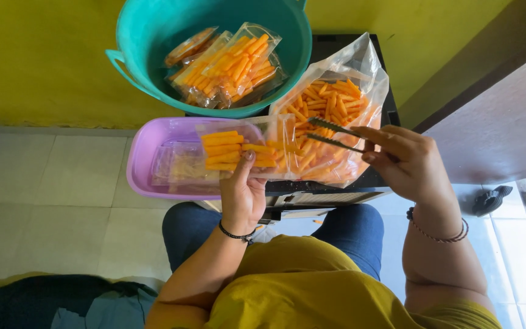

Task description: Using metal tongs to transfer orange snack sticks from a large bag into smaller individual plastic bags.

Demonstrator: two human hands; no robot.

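left hand [240, 192] pinches a small clear plastic pouch [238, 149] partly filled with orange snack sticks, holding it over the lilac plastic tray [144, 155] that sits at the near left edge of the dark low stand [336, 183]. right hand [406, 161] is closed around slim metal tongs [335, 135], their tips pushed into the mouth of the large clear plastic bag of orange sticks [336, 103] lying on the stand's right side. judging by how things lie, the packing looks partway through: several filled pouches [229, 64] already rest in the teal plastic tub [171, 36] at the stand's far left corner, the held pouch seems only about half full, a few empty flat pouches [175, 164] wait in the tray, and the big bag holds plenty of sticks yet.
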